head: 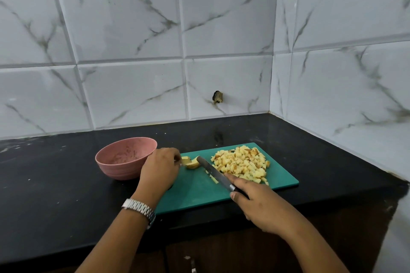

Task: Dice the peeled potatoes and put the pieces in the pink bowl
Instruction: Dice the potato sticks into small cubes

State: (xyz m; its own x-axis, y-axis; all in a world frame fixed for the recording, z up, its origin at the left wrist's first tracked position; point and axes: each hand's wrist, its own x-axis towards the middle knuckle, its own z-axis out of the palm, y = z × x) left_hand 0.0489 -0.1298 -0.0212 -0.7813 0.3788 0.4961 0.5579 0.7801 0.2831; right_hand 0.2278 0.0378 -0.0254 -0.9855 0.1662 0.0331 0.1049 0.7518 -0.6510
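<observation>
A green cutting board (199, 190) lies on the black counter. A heap of diced potato (241, 165) covers its far right part. A small piece of potato (191, 162) sits near the board's far left corner, and my left hand (160, 167) pinches it with curled fingers. My right hand (259, 205) grips the handle of a knife (214, 172); its blade tip rests against the right side of that piece. A few loose cubes lie by the blade. The pink bowl (124, 157) stands just left of the board, beside my left hand, with no potato pieces visible inside.
Marble-pattern tiled walls rise behind the counter and on the right, meeting in a corner behind the board. The counter's front edge runs just below the board. A silver watch (139, 208) is on my left wrist.
</observation>
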